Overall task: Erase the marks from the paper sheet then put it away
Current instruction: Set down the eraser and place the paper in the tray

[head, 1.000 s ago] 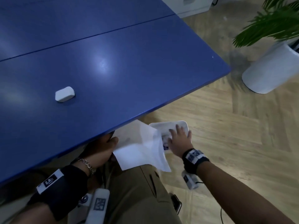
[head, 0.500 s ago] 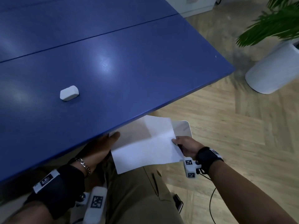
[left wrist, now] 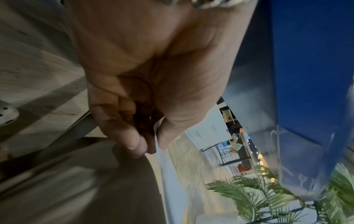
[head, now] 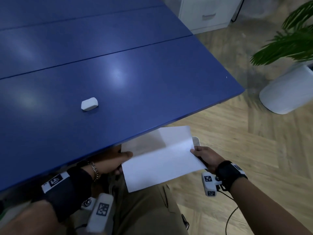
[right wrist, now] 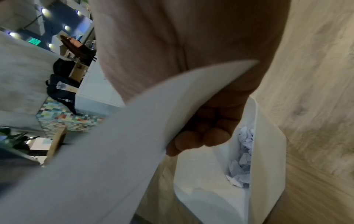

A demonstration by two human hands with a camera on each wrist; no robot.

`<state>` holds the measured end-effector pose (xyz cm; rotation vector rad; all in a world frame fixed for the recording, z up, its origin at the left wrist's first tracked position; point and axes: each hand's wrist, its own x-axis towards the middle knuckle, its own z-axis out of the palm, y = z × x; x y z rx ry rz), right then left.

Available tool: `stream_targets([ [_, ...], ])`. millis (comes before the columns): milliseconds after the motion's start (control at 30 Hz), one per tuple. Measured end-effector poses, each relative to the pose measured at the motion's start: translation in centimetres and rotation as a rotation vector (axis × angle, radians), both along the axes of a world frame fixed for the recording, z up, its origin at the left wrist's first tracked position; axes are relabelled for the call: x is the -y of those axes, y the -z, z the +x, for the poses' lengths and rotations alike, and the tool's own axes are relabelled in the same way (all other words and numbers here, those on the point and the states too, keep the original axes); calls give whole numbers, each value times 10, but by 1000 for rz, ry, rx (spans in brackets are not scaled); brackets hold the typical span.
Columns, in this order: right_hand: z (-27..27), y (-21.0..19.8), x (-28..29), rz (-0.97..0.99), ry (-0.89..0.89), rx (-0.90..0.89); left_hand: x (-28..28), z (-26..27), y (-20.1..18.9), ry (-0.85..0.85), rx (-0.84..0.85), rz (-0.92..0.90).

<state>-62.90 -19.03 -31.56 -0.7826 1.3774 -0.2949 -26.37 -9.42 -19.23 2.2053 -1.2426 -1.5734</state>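
Note:
A white paper sheet (head: 160, 158) with a fold crease hangs over my lap, just below the near edge of the blue table (head: 135, 73). My left hand (head: 116, 162) pinches its left edge between thumb and fingers, and the same sheet edge (left wrist: 162, 159) shows thin-on in the left wrist view. My right hand (head: 203, 156) grips the sheet's right edge, fingers (right wrist: 199, 139) curled under the paper (right wrist: 114, 144). A white eraser (head: 89, 103) lies alone on the table. No marks show on the sheet's visible face.
A white waste bin (right wrist: 264, 151) holding crumpled paper stands on the wooden floor right under my right hand; only its rim (head: 196, 140) shows in the head view. A white planter (head: 288, 92) with a green plant stands at right, a white cabinet (head: 208, 12) behind.
The right hand left the bin and took the sheet's right edge. The sheet, drooping a second ago, is now spread flat between both hands and lifted slightly.

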Motion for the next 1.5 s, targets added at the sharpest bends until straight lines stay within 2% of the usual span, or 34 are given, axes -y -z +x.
stream_targets([
  [100, -2, -41, -9, 13, 5, 79, -11, 10, -13, -6, -136, -13],
  [200, 1, -92, -24, 1, -83, 139, -29, 21, -31, 17, -229, 49],
  [433, 11, -189, -61, -106, -258, 134, -78, 55, -83, 298, -254, 11],
  [567, 17, -239, -82, -196, -344, 111, -116, 78, -111, 296, -294, -50],
  [733, 39, -295, -107, -237, -564, 149, -162, 113, -160, 335, -380, -146],
  [867, 81, -332, -117, -175, -606, 274, -190, 150, -192, 187, -395, -293],
  [933, 110, -337, -117, -162, -637, 306, -201, 165, -211, 2, -388, -404],
  [1033, 161, -338, -109, -317, -634, 222, -213, 191, -221, -340, -319, -639],
  [1133, 218, -337, -105, -429, -445, 308, -223, 217, -216, -634, -231, -834],
  [1233, 268, -333, -103, -481, -281, 417, -222, 217, -210, -876, -327, -927],
  [1367, 318, -324, -119, -525, -132, 467, -193, 190, -201, -877, -433, -919],
  [1500, 348, -308, -142, -504, -72, 457, -155, 175, -193, -834, -311, -996],
])
